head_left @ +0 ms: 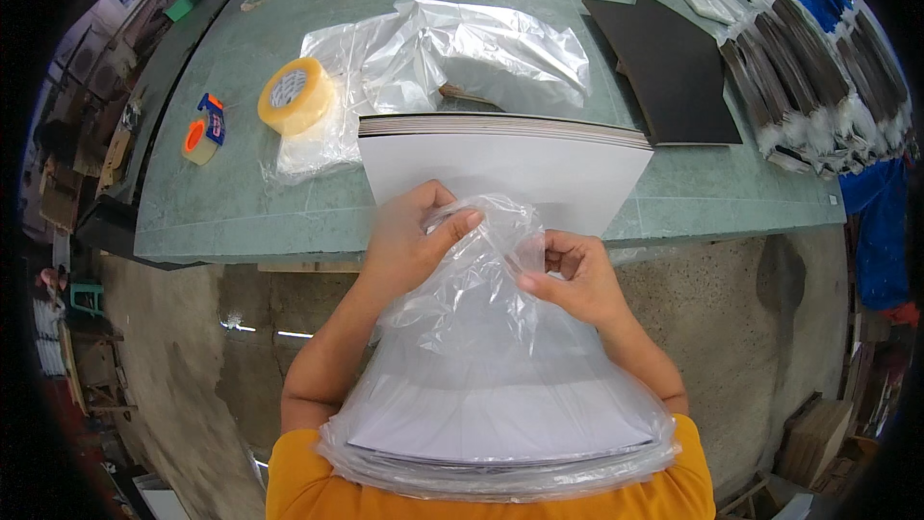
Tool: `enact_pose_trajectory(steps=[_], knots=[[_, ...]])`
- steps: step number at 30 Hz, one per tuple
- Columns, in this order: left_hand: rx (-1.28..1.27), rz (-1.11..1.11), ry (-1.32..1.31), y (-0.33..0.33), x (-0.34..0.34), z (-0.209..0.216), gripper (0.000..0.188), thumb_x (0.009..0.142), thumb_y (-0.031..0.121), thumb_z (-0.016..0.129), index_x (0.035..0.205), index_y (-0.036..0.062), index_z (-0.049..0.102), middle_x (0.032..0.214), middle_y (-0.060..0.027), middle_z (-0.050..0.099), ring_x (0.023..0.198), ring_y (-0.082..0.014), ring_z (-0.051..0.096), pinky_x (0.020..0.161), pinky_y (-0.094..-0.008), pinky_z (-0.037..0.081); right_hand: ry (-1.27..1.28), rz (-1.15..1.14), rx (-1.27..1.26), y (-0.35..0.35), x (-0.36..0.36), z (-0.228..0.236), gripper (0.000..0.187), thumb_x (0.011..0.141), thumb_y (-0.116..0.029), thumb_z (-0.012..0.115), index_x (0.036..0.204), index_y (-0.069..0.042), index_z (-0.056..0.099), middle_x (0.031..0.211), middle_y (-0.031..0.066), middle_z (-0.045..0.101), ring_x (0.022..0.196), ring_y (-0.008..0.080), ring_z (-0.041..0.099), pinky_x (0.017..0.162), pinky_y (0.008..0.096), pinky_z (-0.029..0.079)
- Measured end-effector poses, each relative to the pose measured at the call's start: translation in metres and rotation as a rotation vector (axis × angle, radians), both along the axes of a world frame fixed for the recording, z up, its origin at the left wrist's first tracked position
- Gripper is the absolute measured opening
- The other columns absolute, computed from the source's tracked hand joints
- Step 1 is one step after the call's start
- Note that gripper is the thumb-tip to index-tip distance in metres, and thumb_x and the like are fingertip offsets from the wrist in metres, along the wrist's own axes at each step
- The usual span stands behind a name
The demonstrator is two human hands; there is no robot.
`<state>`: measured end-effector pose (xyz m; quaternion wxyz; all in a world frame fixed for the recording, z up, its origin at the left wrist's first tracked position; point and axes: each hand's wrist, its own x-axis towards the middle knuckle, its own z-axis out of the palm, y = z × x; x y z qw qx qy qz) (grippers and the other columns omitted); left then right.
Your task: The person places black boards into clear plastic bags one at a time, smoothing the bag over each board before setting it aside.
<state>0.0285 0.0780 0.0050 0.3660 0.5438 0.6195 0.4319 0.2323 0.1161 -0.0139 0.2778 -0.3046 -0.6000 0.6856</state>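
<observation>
A clear plastic bag (472, 299) hangs between my two hands in front of my chest. My left hand (421, 231) pinches its gathered upper edge between thumb and fingers. At the right side of that same edge, my right hand (573, 274) is closed on the plastic. White sheets (491, 404) show through the bag's wide lower part, close against me. Just beyond my hands, a stack of white boards (500, 159) sits at the table's near edge, its layered far edge visible. The bag and my left hand cover part of it.
On the green table (221, 217), a roll of clear tape (294, 96) rests by crumpled clear plastic (385, 53). A blue-and-orange tape dispenser (205, 130) lies farther left. Black boards (669, 72) are at right, beside plastic-wrapped dark bundles (808, 77).
</observation>
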Motion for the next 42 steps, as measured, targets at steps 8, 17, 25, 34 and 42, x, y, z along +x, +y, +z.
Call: enact_pose_trajectory(steps=[8,17,25,34,42], knots=[[0.149,0.037,0.179,-0.007,-0.001,0.018,0.023,0.073,0.019,0.066,0.071,0.0005,0.053,0.063,-0.0018,0.052,0.056,-0.0091,0.047,0.051,-0.0231,0.038,-0.056,-0.059,-0.09,0.007,0.005,0.003,0.017,0.073,-0.016,0.066,0.069,-0.001,0.059,0.066,0.0016,0.058,0.06,0.0053,0.05,0.054,0.019,0.04],[-0.014,-0.079,-0.121,-0.019,-0.022,-0.003,0.011,0.075,0.011,0.061,0.071,0.0038,0.055,0.065,0.0032,0.05,0.061,-0.0032,0.044,0.052,-0.0188,0.035,0.525,-0.149,-0.59,0.005,0.008,0.009,0.02,0.074,-0.023,0.065,0.073,-0.005,0.055,0.067,-0.0004,0.056,0.06,0.0066,0.051,0.053,0.0212,0.042],[0.107,-0.182,-0.151,-0.022,0.004,0.032,0.005,0.074,0.003,0.058,0.07,0.0038,0.055,0.061,0.0046,0.048,0.056,-0.0034,0.044,0.05,-0.0188,0.035,0.359,-0.024,-0.385,-0.002,-0.009,0.001,0.024,0.077,-0.027,0.062,0.07,-0.006,0.053,0.063,-0.0002,0.053,0.056,0.0077,0.049,0.05,0.0213,0.04],[0.21,0.47,0.193,-0.016,-0.089,0.005,0.006,0.075,0.006,0.057,0.074,0.0026,0.052,0.065,0.0009,0.048,0.059,-0.0054,0.042,0.054,-0.0206,0.036,0.507,-0.015,-0.351,0.005,0.025,0.01,0.016,0.078,-0.018,0.06,0.074,-0.003,0.053,0.072,0.0053,0.054,0.063,0.0132,0.049,0.057,0.0262,0.039],[-0.011,-0.692,0.282,-0.044,0.045,0.015,0.03,0.077,0.023,0.06,0.091,-0.0011,0.049,0.059,-0.0046,0.053,0.056,-0.0175,0.053,0.054,-0.0297,0.042,0.639,-0.378,0.325,-0.003,-0.012,0.074,0.022,0.07,-0.015,0.067,0.084,-0.001,0.058,0.105,0.0101,0.05,0.1,0.0202,0.047,0.08,0.0304,0.037]])
